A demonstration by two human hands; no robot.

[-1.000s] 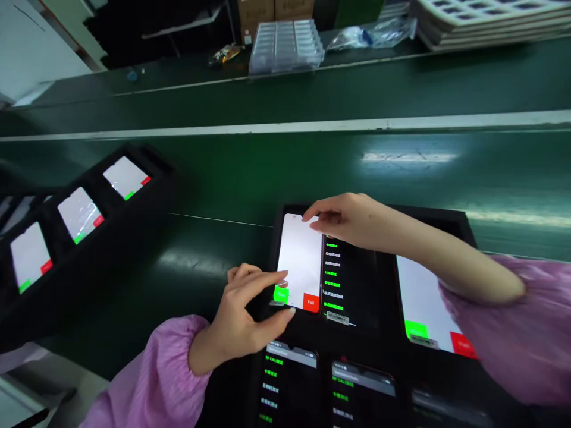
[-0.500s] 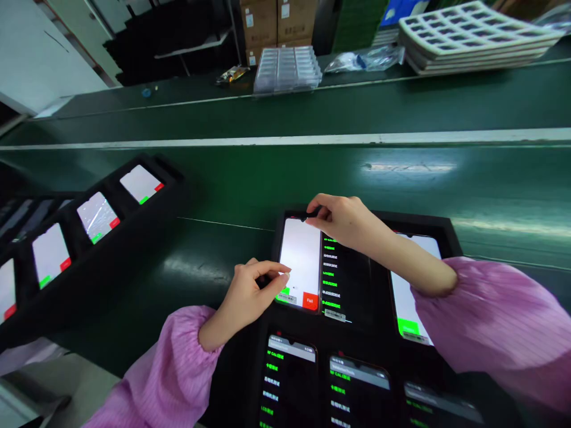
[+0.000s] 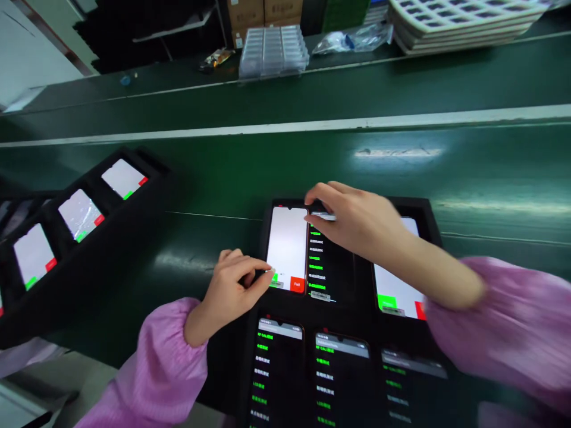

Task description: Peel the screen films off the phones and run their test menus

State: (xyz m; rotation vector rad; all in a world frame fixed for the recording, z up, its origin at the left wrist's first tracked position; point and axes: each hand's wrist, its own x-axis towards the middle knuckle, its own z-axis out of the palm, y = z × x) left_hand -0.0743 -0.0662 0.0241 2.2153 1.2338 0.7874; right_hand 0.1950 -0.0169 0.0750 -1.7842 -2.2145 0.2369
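A phone with a white screen [image 3: 288,246] and a red Fail button lies in the upper left slot of a black tray [image 3: 422,208]. My left hand [image 3: 232,282] is at its lower left edge, thumb and index tips pinched over the green button; whether anything is between them cannot be made out. My right hand [image 3: 352,217] hovers by the phone's upper right corner, thumb and index apart, nothing visible between them. Beneath it, partly covered, is a dark-screen phone [image 3: 330,267] with green and white text lines. Another white-screen phone [image 3: 395,282] lies farther right, partly behind my forearm.
Several dark-screen phones, such as one at lower left [image 3: 279,368], fill the tray's near row. At left, another black tray [image 3: 111,220] holds several white-screen phones. Clear plastic trays [image 3: 273,52], plastic bags [image 3: 352,40] and stacked white grid trays [image 3: 468,27] stand on the far ledge.
The view has shifted, moving the scene left and slightly up. Relative to the white-screen phone, my right hand has moved right, its thumb and index wider apart. My left fingertips are nearer the phone's left edge.
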